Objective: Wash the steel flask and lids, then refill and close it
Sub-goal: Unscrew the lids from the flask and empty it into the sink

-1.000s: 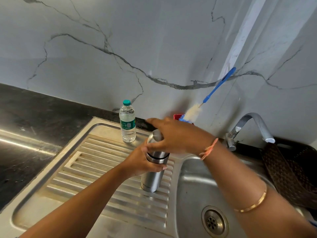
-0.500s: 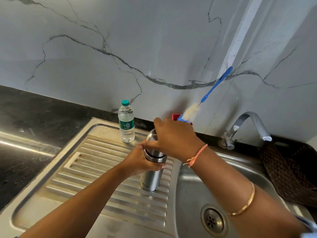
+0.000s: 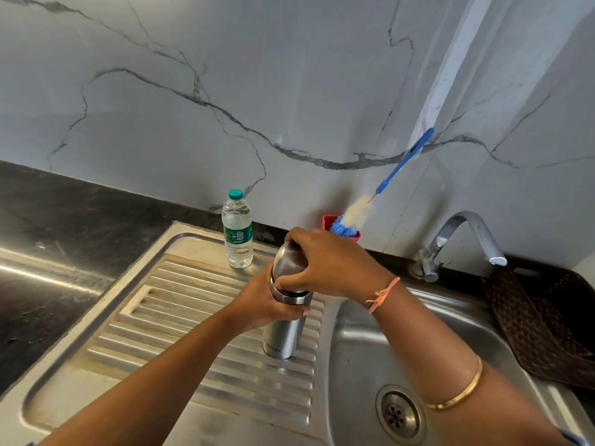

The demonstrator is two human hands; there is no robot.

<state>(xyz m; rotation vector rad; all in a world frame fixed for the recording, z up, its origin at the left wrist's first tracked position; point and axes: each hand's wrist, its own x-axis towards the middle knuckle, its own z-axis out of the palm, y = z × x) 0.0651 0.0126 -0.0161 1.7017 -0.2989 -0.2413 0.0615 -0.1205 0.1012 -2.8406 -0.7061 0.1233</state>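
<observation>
The flask (image 3: 283,339) stands upright on the ribbed draining board (image 3: 180,317). The left hand (image 3: 264,300) is wrapped round its upper body, and the right hand (image 3: 331,265) is cupped over the domed lid (image 3: 288,259) above it, fingers curled down the sides. This looks like the lid being twisted; I cannot tell which way.

The polished steel is stiff and will not give under a squeeze, but it is probably slippery once wet. The best hold is a full wrap round the body, just below the lid seam, where the left hand is. Its weight depends on what is inside, which is hidden.

A water bottle (image 3: 237,233) stands beyond the left hand, a bottle brush (image 3: 355,210) beyond the right hand, and the basin (image 3: 370,342) lies under the right forearm.
</observation>
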